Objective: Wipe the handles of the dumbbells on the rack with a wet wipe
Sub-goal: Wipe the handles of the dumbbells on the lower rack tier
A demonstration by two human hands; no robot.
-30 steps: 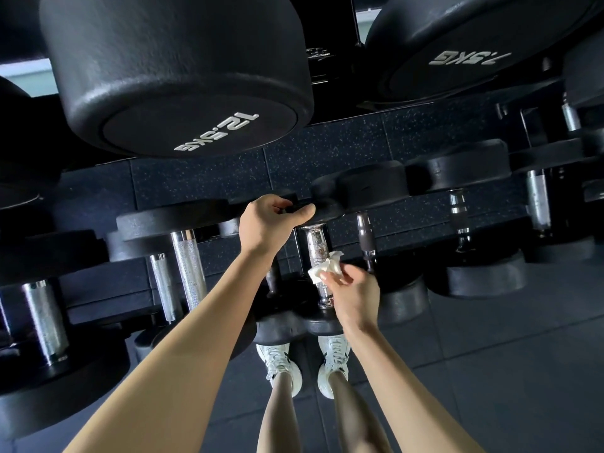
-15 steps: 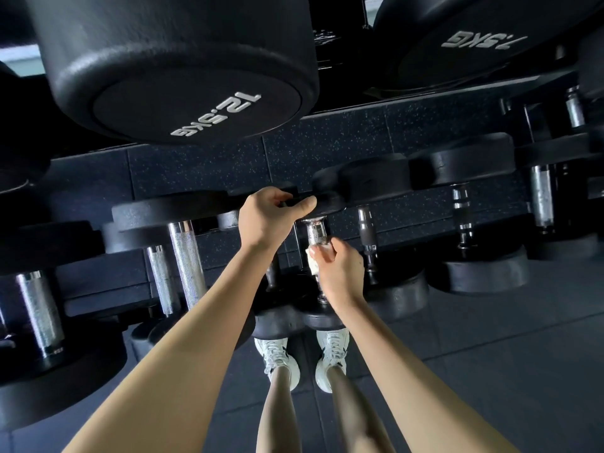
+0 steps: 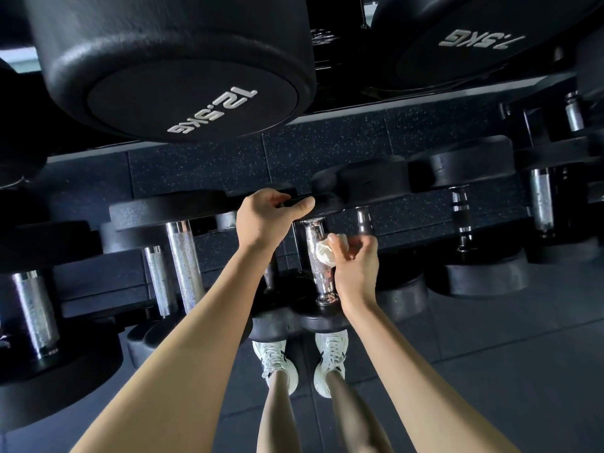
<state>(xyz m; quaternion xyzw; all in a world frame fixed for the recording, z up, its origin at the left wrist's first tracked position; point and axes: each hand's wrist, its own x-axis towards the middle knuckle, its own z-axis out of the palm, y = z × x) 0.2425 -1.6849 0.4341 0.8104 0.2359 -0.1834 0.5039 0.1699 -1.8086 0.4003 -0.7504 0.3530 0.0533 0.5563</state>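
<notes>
Just right of centre, a crumpled white wet wipe (image 3: 323, 254) is pressed against the knurled chrome handle (image 3: 314, 273) of a small dumbbell on the rack's lower row. The right hand (image 3: 354, 269) pinches the wipe, its fingers (image 3: 343, 244) curled and blurred. The left hand (image 3: 263, 220) grips the dumbbell's far black head (image 3: 327, 204), thumb laid over its edge. Neighbouring dumbbells (image 3: 183, 256) sit on either side. Above loom larger heads marked 12.5KG (image 3: 183, 86) and 7.5KG (image 3: 474, 44). White trainers (image 3: 274, 361) stand on the dark floor (image 3: 506, 371) below.
</notes>
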